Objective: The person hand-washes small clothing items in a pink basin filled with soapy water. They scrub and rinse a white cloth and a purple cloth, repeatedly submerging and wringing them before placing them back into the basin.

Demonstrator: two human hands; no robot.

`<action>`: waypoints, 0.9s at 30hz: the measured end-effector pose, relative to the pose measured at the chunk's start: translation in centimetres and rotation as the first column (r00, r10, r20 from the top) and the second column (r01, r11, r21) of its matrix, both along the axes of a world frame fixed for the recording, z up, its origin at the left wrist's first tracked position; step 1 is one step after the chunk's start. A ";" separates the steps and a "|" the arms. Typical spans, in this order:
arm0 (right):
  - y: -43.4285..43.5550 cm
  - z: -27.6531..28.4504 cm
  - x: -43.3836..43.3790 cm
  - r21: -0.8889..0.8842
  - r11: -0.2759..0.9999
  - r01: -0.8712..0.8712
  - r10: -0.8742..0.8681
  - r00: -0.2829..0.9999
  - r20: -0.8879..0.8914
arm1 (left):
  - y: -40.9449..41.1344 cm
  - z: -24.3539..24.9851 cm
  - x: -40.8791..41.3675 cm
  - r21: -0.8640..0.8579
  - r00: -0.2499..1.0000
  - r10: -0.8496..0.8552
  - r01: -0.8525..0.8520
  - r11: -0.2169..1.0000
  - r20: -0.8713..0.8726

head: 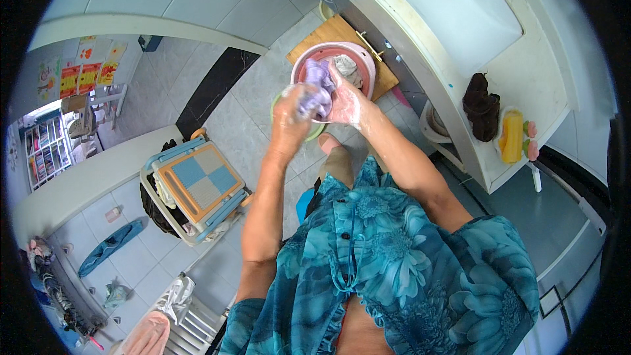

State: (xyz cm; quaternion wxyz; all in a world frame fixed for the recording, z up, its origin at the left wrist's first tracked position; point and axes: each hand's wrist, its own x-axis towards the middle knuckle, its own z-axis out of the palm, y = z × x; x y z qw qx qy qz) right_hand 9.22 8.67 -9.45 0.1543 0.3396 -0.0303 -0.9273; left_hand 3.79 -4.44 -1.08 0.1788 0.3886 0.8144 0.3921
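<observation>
A wet lilac cloth [318, 81] is bunched between my two hands over a pink plastic basin [299, 54]. My left hand [291, 113] grips its lower end and is blurred. My right hand [347, 101], white with suds, holds the cloth's right side with its palm turned up. Inside the basin, beyond my right hand, lies a whitish crumpled cloth [347, 69]. Beneath the basin is a wooden board [320, 32] with a metal handle-like bar [369, 45]. A green rim [315, 132] shows partly under my hands.
To the right stands a washbasin counter [537, 79] bearing a dark brown cloth [480, 106] and a yellow soap bar [512, 135] in a dish. A folding storage cart [202, 177] with clothes stands at the left. Below it is a white slatted rack [197, 323].
</observation>
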 end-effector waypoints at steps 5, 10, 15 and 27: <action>0.1 -2.5 -1.1 0.110 0.992 0.053 -0.023 0.966 -0.259 | 2.4 -1.0 4.6 -0.033 0.962 0.068 -0.079 0.996 -0.266; -2.5 1.1 -2.7 0.291 0.906 0.307 -0.287 0.952 -0.109 | 3.8 -4.4 0.2 0.112 0.777 0.493 -0.491 0.864 -0.392; -1.2 2.2 -2.4 0.152 0.940 0.306 -0.306 0.952 -0.025 | 3.9 -3.7 -0.6 0.105 0.771 0.559 -0.557 0.824 -0.305; -1.6 2.6 -1.7 0.381 0.911 0.160 -0.113 0.983 -0.143 | 1.5 -3.2 -1.1 -0.010 0.819 0.572 -0.573 0.819 -0.033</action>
